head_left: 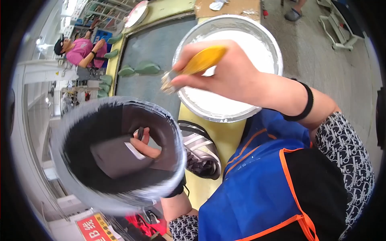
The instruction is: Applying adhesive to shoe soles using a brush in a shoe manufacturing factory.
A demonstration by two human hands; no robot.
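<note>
My right hand (225, 70) is closed round the yellow handle of a brush (206, 58), above a large metal bowl (277, 60) of white, glue-like liquid (249, 44). The brush's bristles are matted with white and point left, beyond the bowl's rim. At the lower left is what looks like a dark brown shoe upper (148, 120), its wide edge smeared white and blurred by motion. Fingers of my left hand (146, 144) show through the opening in its middle, closed on a flap; its lining is dark. The brush and the upper are apart.
A grey-and-white sneaker (201, 152) lies on the yellow bench edge (213, 184) beside the bowl. Green shoe-shaped pieces (147, 67) rest on the grey belt (161, 44). Cardboard (241, 8) lies beyond the bowl. A person in a pink shirt (82, 52) works across the belt.
</note>
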